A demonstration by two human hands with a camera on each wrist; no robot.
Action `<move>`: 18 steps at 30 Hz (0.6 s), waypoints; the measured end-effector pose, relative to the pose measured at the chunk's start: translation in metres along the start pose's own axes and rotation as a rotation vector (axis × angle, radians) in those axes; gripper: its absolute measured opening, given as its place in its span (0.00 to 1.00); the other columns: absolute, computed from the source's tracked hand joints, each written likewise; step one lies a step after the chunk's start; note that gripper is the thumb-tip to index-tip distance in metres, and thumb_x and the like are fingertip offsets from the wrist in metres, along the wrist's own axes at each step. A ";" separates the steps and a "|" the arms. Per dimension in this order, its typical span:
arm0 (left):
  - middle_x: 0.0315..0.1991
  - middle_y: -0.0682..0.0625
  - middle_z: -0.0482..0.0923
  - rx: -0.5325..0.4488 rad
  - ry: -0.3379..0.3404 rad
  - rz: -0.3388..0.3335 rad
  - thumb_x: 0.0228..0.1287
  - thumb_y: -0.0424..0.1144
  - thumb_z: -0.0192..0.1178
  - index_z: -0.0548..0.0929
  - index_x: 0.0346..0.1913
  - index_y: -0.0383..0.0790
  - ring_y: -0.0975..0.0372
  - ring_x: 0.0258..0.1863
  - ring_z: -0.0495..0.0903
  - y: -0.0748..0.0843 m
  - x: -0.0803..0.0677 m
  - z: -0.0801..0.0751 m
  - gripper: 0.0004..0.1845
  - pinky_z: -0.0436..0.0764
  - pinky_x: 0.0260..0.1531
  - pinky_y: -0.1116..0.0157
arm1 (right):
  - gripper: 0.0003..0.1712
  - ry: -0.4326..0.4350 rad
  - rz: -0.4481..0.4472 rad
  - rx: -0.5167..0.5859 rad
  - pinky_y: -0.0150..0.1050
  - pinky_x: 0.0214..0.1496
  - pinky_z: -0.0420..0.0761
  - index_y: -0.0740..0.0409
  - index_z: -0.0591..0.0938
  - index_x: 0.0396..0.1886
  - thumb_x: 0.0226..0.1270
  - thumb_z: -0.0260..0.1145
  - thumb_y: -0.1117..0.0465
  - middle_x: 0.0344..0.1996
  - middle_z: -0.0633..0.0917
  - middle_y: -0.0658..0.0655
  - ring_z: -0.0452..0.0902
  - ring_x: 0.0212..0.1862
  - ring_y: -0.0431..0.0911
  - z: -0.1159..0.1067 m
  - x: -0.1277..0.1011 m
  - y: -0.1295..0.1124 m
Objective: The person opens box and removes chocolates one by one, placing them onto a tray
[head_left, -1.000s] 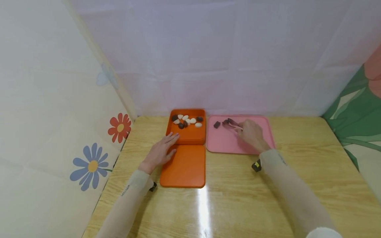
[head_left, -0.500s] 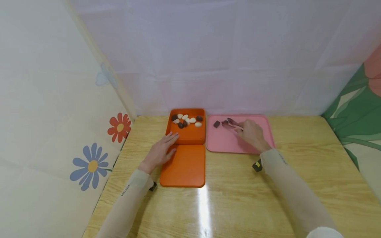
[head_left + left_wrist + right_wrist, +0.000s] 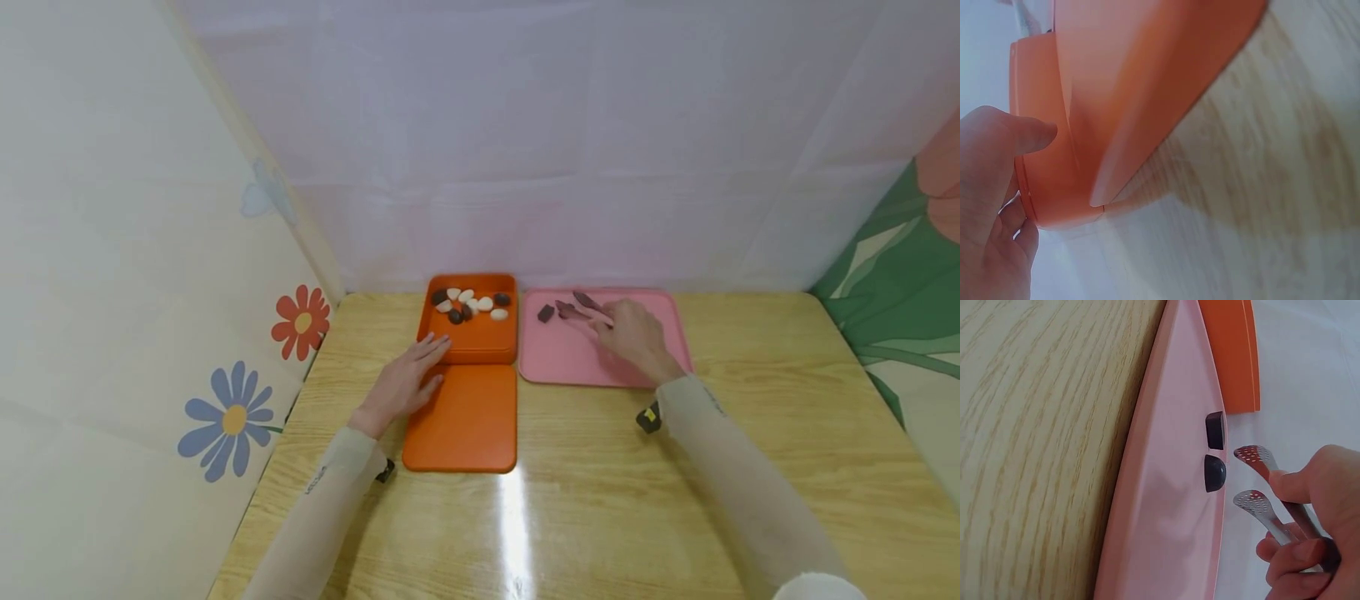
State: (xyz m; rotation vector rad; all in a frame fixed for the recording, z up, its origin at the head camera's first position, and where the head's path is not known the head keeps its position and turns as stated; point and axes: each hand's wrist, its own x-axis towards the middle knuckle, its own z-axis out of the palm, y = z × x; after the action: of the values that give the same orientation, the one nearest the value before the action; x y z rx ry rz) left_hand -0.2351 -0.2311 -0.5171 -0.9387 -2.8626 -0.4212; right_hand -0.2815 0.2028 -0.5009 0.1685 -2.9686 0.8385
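Note:
My right hand (image 3: 634, 333) grips a pair of metal tongs (image 3: 589, 304) over the far part of a pink tray (image 3: 577, 360). In the right wrist view the perforated tong tips (image 3: 1252, 455) stand apart with nothing between them, close beside two dark pieces (image 3: 1214, 473) on the pink tray (image 3: 1172, 519). My left hand (image 3: 405, 382) lies flat, its fingers against the front left corner of an orange box (image 3: 474, 350). That box holds several dark and white pieces (image 3: 471, 304). In the left wrist view, my thumb (image 3: 1022, 134) touches the box wall (image 3: 1054, 169).
The orange lid (image 3: 465, 421) lies flat just in front of the box, on a wooden table (image 3: 600, 500). Fabric walls close in the back and both sides. A dark piece (image 3: 546, 313) sits near the tray's left edge.
My right hand has nudged the tongs slightly toward the tray's far edge, and their tips have come off the dark piece. My left hand has stayed where it was.

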 end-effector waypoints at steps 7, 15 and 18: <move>0.81 0.43 0.68 0.006 0.010 0.002 0.75 0.37 0.67 0.69 0.81 0.37 0.45 0.81 0.65 0.001 0.000 0.001 0.35 0.72 0.75 0.43 | 0.17 0.004 -0.004 0.025 0.40 0.21 0.74 0.59 0.87 0.42 0.77 0.67 0.48 0.30 0.83 0.58 0.75 0.26 0.49 0.001 -0.001 -0.004; 0.81 0.43 0.67 -0.002 -0.007 -0.013 0.76 0.36 0.67 0.69 0.81 0.38 0.46 0.82 0.63 0.000 0.000 0.001 0.35 0.71 0.76 0.43 | 0.21 -0.014 0.006 -0.003 0.45 0.27 0.80 0.60 0.84 0.44 0.81 0.62 0.45 0.33 0.85 0.59 0.79 0.29 0.52 0.002 0.001 -0.010; 0.81 0.43 0.67 -0.001 -0.006 -0.009 0.76 0.36 0.67 0.69 0.81 0.37 0.46 0.82 0.63 0.000 0.000 0.001 0.35 0.71 0.76 0.43 | 0.20 -0.017 -0.002 0.003 0.45 0.29 0.80 0.59 0.82 0.46 0.81 0.63 0.45 0.33 0.85 0.58 0.79 0.30 0.51 0.003 0.002 -0.013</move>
State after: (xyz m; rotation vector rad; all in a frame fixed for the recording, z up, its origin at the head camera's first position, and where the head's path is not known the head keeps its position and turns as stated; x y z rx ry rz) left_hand -0.2349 -0.2306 -0.5182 -0.9289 -2.8737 -0.4209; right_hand -0.2820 0.1906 -0.4965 0.1805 -2.9827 0.8456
